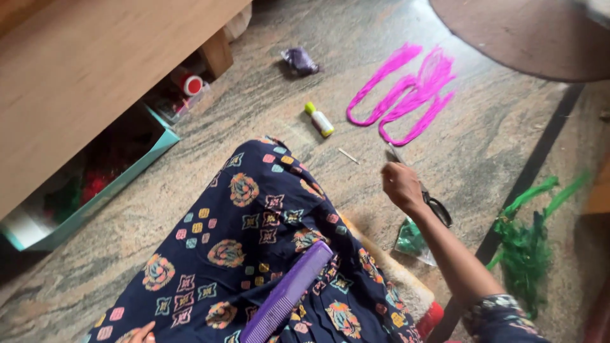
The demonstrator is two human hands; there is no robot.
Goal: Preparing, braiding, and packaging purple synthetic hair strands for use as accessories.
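My right hand (401,185) is curled over a pair of scissors (429,198) lying on the stone floor, fingers closed around them near the blades. Beyond it lies a looped bundle of pink threads (410,95). My left hand (138,333) shows only at the bottom edge, resting on my lap; what it holds is hidden. A purple comb (287,293) lies across my dark floral-patterned lap (254,248).
A small yellow-capped bottle (319,120) and a thin stick (348,156) lie on the floor. Green threads (530,238) and a green packet (413,241) sit to the right. A teal box (95,197) stands under a wooden bench (82,70). A round brown mat (534,32) is at the top right.
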